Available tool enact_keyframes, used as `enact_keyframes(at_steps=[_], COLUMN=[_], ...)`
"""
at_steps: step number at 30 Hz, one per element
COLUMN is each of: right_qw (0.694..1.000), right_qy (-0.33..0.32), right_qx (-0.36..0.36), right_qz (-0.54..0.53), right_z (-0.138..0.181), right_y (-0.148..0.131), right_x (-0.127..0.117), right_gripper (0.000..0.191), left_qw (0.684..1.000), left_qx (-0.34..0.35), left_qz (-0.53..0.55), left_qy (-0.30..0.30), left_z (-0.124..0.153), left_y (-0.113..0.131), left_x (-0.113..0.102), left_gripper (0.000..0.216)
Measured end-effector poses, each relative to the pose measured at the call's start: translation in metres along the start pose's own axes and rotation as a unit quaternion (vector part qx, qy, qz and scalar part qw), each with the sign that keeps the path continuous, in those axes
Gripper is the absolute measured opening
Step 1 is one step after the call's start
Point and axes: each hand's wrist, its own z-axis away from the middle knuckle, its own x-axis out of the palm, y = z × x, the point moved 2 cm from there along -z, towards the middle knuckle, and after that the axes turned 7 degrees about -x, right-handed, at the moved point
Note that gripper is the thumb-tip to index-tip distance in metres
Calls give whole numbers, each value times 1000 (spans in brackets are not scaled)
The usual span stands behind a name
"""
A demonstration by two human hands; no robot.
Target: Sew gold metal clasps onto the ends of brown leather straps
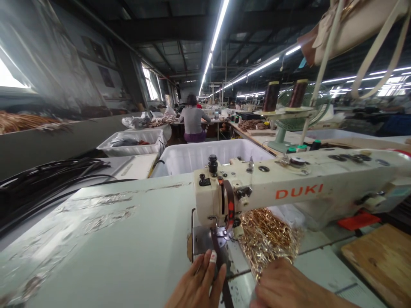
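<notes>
Two bare hands at the near edge of a cream DUKI sewing machine [298,188]. The left hand [199,284] lies flat with fingers stretched out, one wearing white tape, touching a narrow dark brown leather strap [214,239] that runs from under the needle toward the near edge. The right hand [285,286] rests just right of the strap, beside a heap of gold metal clasps [266,235]; can't tell its grip. A big white plastic bin [192,156] sits on the far side.
</notes>
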Motion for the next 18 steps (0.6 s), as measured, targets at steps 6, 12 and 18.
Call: enact_keyframes(at_steps=[6, 12, 18], right_qw=[1000, 1000, 1000], right_qy=[-7, 4, 28], right_qx=[4, 5, 5], right_qz=[3, -1, 10], right_z=[1, 3, -1], right_y=[0, 0, 0], right_x=[2, 1, -1], right_gripper=[44, 37, 41], left_qw=[992, 966, 926], left_qx=[-62, -157, -152], left_qz=[81, 170, 342], left_qy=[70, 114, 50], left_z=[9, 15, 8], left_y=[3, 16, -12], left_x=[23, 59, 43], left_gripper=[26, 26, 64])
